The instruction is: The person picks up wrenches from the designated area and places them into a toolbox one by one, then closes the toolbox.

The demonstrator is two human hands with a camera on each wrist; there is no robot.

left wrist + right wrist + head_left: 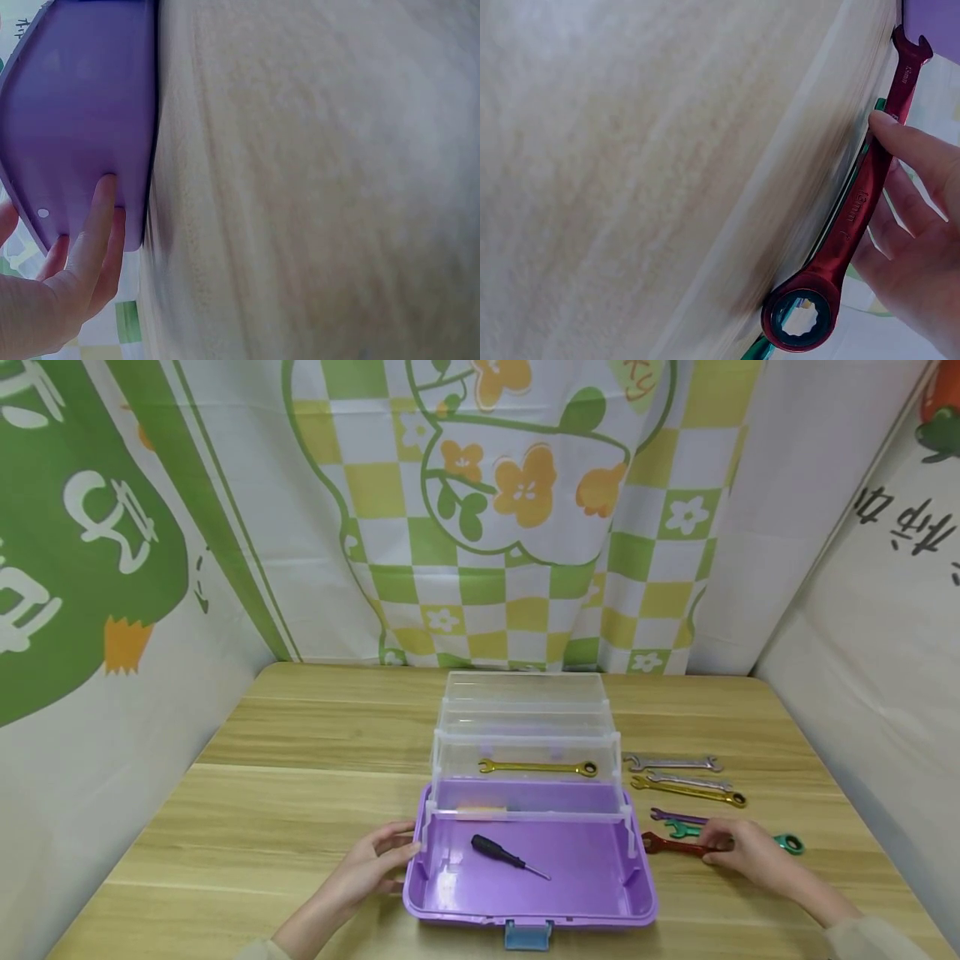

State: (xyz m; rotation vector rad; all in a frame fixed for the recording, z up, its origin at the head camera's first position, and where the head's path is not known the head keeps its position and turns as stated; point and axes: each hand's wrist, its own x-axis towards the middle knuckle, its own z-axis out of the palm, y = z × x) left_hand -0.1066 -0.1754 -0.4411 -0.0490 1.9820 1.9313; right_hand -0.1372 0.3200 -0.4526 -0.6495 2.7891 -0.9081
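An open purple toolbox [600,881] with clear fold-out trays [525,727] stands at the middle of the wooden table. A black screwdriver [498,852] lies in its base, and a gold wrench [536,767] lies in the lower tray. My left hand [378,860] rests with straight fingers [94,225] against the box's left wall [82,97]. To the right of the box, my right hand [731,847] pinches a red wrench [663,844] that lies on the table. In the right wrist view the thumb [904,135] presses on the red wrench's shaft [853,225].
Other wrenches lie right of the box: two silver ones [675,763], a gold one [690,791], a purple one [675,816] and a green one [787,842] beside the red one. Cloth walls close in the table [262,793] on three sides.
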